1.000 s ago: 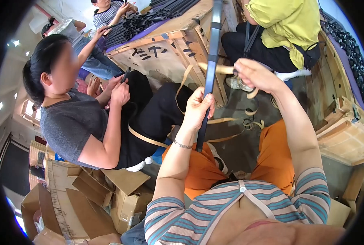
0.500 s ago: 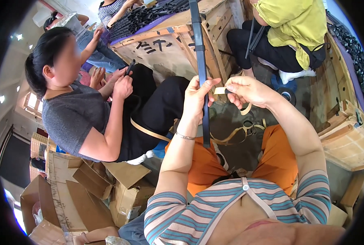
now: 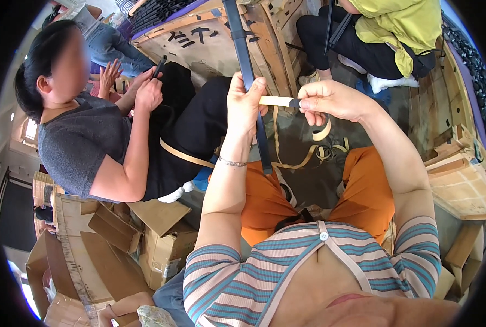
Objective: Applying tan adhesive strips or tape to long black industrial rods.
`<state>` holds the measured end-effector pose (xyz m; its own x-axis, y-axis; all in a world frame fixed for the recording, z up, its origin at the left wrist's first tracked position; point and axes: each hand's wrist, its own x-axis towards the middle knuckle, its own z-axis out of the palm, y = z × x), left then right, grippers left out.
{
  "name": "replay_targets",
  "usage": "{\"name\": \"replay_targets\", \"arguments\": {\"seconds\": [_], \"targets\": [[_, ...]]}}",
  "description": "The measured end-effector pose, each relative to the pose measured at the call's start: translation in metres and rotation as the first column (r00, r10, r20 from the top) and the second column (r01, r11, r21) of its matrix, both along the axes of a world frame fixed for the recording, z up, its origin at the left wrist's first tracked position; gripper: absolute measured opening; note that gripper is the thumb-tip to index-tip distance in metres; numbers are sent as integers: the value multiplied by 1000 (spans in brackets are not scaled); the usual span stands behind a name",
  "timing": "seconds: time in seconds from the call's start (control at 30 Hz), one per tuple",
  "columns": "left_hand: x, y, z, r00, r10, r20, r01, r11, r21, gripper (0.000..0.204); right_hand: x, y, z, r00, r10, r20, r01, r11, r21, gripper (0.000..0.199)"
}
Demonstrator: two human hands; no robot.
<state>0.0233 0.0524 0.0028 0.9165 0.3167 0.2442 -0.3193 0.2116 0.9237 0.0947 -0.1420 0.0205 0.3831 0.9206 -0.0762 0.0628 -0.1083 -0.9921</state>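
A long dark bar (image 3: 242,52) stands nearly upright in my left hand (image 3: 240,103), whose fingers close round it at about mid-length. Darker bands circle the bar higher up. Between my two hands a short length of tape (image 3: 276,101) with a pale yellow face and a dark end runs level and taut, reaching the left thumb beside the bar. The dark end is pinched between the thumb and fingers of my right hand (image 3: 334,102). Below that hand hangs a curled piece of the same tape (image 3: 322,131).
Loose yellow strip (image 3: 303,163) lies curled on the floor between my orange-trousered knees. At left a seated co-worker (image 3: 98,141) holds a small dark object. Beyond stands a wooden crate (image 3: 210,52); another crate (image 3: 458,169) is at right. Opened cardboard boxes (image 3: 107,245) fill the lower left.
My hands have moved apart, and the tape between them now shows longer and reaches the left thumb. The whole view has shifted, with the bar lying further left.
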Motion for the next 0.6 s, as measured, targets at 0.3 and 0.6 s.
{"name": "replay_targets", "arguments": {"seconds": [0.3,0.6], "targets": [[-5,-19,-4,989,-146,-17,145,989,-36,13,-21,10,-3,963,186,-193,-80,887,454,15],[-14,-9,10,948,-317,-8,305,917,-256,33,-8,9,3,980,-176,-91,195,936,294,13]]}}
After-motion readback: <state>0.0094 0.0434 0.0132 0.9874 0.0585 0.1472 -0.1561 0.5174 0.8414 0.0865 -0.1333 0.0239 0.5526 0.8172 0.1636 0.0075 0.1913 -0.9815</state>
